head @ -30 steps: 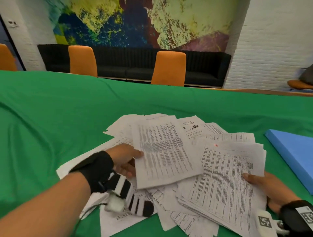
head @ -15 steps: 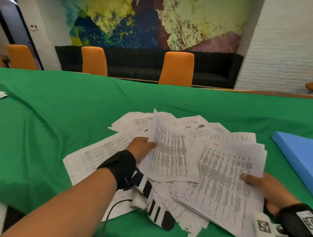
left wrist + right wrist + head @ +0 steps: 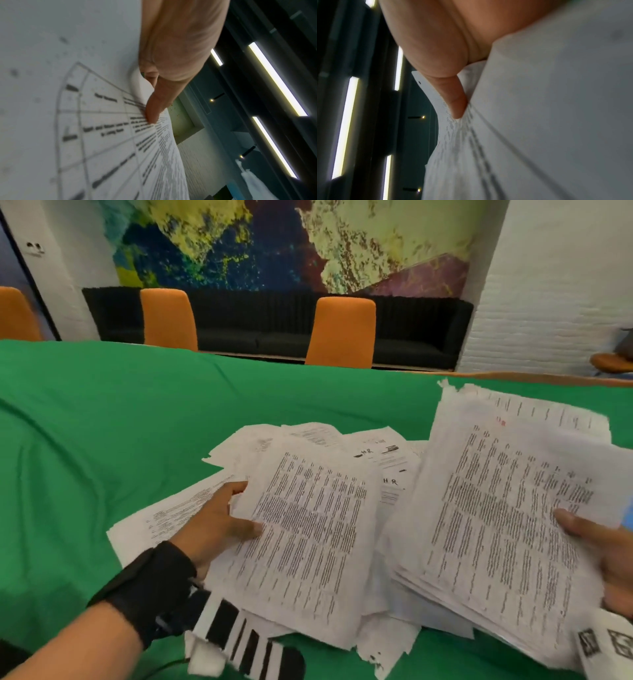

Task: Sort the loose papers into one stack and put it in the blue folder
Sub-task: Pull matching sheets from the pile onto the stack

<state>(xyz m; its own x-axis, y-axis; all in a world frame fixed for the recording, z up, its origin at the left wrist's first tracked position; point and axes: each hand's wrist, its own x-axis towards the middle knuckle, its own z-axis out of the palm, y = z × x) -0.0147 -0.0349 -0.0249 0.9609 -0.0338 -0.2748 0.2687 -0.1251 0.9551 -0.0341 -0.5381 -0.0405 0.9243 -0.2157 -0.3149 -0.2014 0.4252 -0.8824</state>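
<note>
Printed white papers lie scattered on the green tablecloth. My left hand grips the left edge of a bundle of sheets, thumb on top and fingers underneath; the left wrist view shows the thumb pressing on a printed table page. My right hand holds a thicker stack raised and tilted above the table, thumb on its top page; in the right wrist view the thumb pinches the sheets. Of the blue folder only a sliver shows behind that stack.
More loose sheets lie between the two bundles, and one long sheet lies under my left hand. Orange chairs and a black sofa stand beyond the table's far edge. Bare green cloth stretches to the left.
My right hand has lifted its stack off the table and tilted it up, covering the folder. My left hand now pinches its bundle's left edge, thumb on top.
</note>
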